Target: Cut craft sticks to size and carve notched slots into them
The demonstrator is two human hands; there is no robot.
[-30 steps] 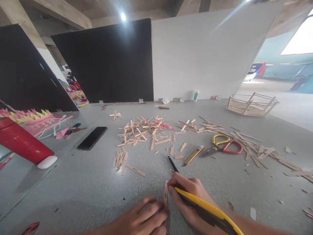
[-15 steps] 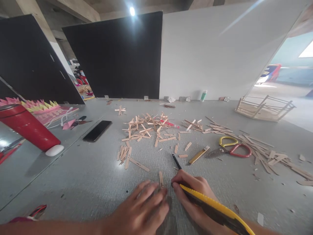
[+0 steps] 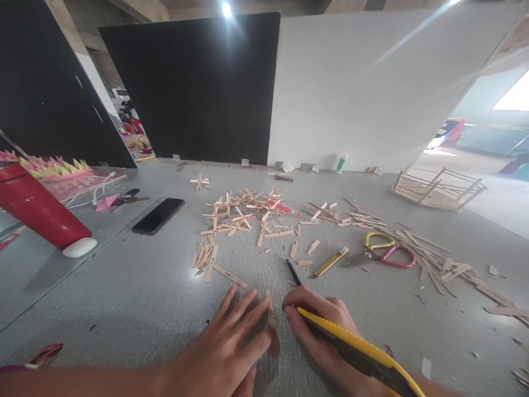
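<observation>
My right hand [image 3: 320, 320] is closed around a yellow and black utility knife [image 3: 351, 342], whose front end points at the table just right of a short wooden craft stick [image 3: 270, 306]. Palm down, my left hand [image 3: 231, 342] lies with its fingers spread, the fingertips at the left side of that stick. Part of the thumb is hidden under the hand. Just beyond my right hand a black pencil-like rod [image 3: 293, 271] shows, its near end hidden behind my fingers. Several cut craft sticks [image 3: 206, 256] lie ahead of my left hand.
Crossed sticks [image 3: 243, 212] spread over the table's middle. To the right are a gold-coloured cutter [image 3: 332, 262], scissors [image 3: 390, 251], more sticks [image 3: 446, 267] and a stick frame [image 3: 438, 190]. On the left are a phone [image 3: 159, 215] and a red bottle [image 3: 41, 204]. Panels [image 3: 351, 94] stand behind.
My left hand has shifted left and its fingers have spread wider, uncovering more of the short stick. My right hand keeps the knife nearly in place. The view has turned slightly.
</observation>
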